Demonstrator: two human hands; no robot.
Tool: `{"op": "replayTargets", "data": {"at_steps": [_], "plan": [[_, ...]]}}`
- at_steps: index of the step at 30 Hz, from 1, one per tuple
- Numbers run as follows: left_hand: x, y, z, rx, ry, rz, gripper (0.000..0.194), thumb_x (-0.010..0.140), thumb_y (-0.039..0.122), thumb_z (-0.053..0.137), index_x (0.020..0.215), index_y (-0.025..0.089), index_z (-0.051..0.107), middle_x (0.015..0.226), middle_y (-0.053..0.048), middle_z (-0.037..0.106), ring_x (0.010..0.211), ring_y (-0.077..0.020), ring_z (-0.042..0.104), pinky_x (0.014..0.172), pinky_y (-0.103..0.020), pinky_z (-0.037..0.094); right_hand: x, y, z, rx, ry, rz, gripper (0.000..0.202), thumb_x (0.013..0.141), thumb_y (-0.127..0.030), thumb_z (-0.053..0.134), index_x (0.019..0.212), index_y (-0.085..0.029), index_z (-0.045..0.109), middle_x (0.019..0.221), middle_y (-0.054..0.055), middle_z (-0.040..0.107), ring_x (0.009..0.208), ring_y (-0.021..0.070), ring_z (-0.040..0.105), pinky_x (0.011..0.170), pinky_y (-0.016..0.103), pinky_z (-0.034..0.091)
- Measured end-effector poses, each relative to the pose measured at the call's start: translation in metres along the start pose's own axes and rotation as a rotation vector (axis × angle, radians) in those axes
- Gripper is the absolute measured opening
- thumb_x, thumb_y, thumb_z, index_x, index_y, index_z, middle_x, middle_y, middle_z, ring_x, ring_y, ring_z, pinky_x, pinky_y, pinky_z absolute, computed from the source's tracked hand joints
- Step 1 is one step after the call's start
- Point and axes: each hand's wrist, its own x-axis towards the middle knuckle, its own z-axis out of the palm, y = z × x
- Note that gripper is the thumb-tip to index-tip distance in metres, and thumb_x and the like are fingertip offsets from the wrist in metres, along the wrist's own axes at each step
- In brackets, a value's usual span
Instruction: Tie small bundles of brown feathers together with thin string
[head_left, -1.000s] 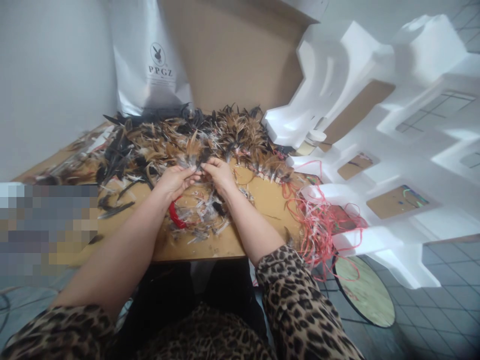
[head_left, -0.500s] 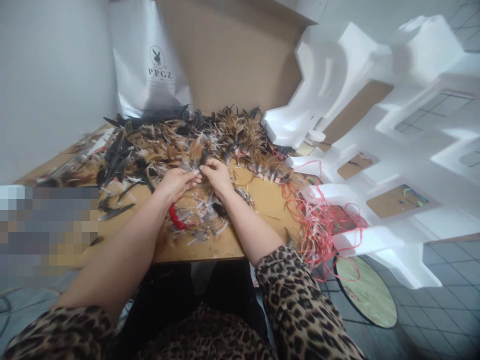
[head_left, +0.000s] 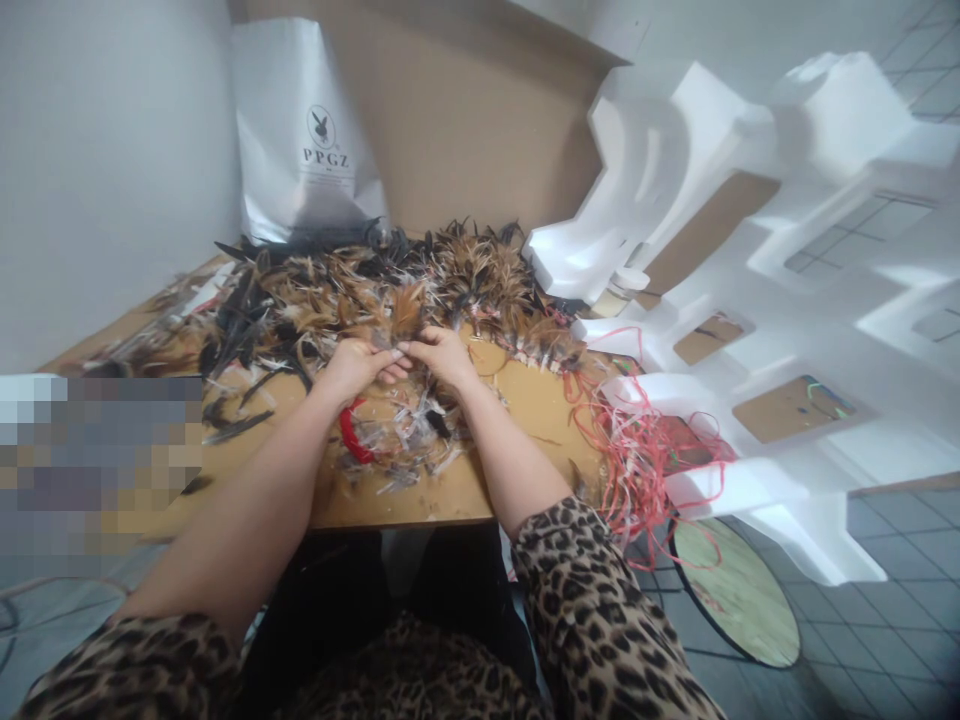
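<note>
On our yellow-brown bench (head_left: 536,410), our left hand (head_left: 356,368) and right hand (head_left: 439,355) meet, fingers curled and nearly closed, pinching a brown feather tuft (head_left: 405,310) between them, just before the feather heap (head_left: 300,285).

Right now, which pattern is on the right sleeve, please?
The right sleeve has a tan-and-black leopard print, clearest in the head view.

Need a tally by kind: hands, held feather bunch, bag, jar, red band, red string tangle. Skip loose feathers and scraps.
Hands: 2
Held feather bunch: 1
Silver bag: 1
White-lidded jar: 1
Red band: 1
Red string tangle: 1
Total: 7
</note>
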Motion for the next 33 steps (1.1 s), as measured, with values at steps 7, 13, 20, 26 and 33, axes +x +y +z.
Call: {"op": "replayTargets", "data": {"at_steps": [7,13,20,26,33], "plan": [[-0.004,0.004,-0.007,0.092,-0.176,-0.028,0.024,0.065,0.032,0.068,0.067,0.008,0.069,0.061,-0.011,0.067,0.048,-0.0123,0.059,0.048,-0.021,0.047,0.000,-0.004,-0.007,-0.070,-0.145,-0.017,0.028,0.061,-0.038,0.065,0.055,-0.013,0.052,0.054,-0.005,0.043,0.056,0.0058,0.037,0.054,0.020,0.030],[0.001,-0.001,-0.008,0.196,-0.139,-0.030,0.024,0.062,0.033,0.069,0.061,0.009,0.067,0.052,-0.008,0.064,0.043,-0.0122,0.057,0.046,-0.022,0.046,0.001,0.004,-0.001,-0.121,-0.177,0.011,0.022,0.061,-0.032,0.064,0.066,-0.011,0.057,0.059,-0.003,0.052,0.055,0.0069,0.043,0.054,0.020,0.034],[0.006,-0.008,-0.007,0.192,-0.088,0.016,0.019,0.063,0.029,0.069,0.059,0.012,0.065,0.048,-0.006,0.062,0.041,-0.0126,0.056,0.043,-0.022,0.045,-0.003,0.002,0.009,-0.316,-0.013,-0.011,0.022,0.067,-0.032,0.060,0.069,-0.011,0.061,0.057,-0.001,0.055,0.054,0.0077,0.043,0.053,0.020,0.033],[0.003,-0.008,0.000,0.092,-0.028,0.001,0.008,0.062,0.020,0.068,0.063,0.012,0.066,0.053,-0.006,0.064,0.045,-0.0132,0.059,0.048,-0.022,0.047,-0.002,-0.001,0.009,-0.384,0.023,0.009,0.022,0.067,-0.033,0.059,0.065,-0.011,0.060,0.056,-0.002,0.052,0.054,0.0070,0.040,0.051,0.020,0.031],[-0.002,-0.001,0.000,0.031,-0.041,-0.081,0.012,0.059,0.021,0.070,0.064,0.011,0.067,0.059,-0.010,0.067,0.051,-0.0146,0.062,0.053,-0.024,0.050,0.001,-0.001,0.003,-0.311,-0.007,0.051,0.021,0.062,-0.030,0.063,0.068,-0.011,0.062,0.057,-0.003,0.052,0.059,0.0081,0.042,0.055,0.020,0.034]]}}
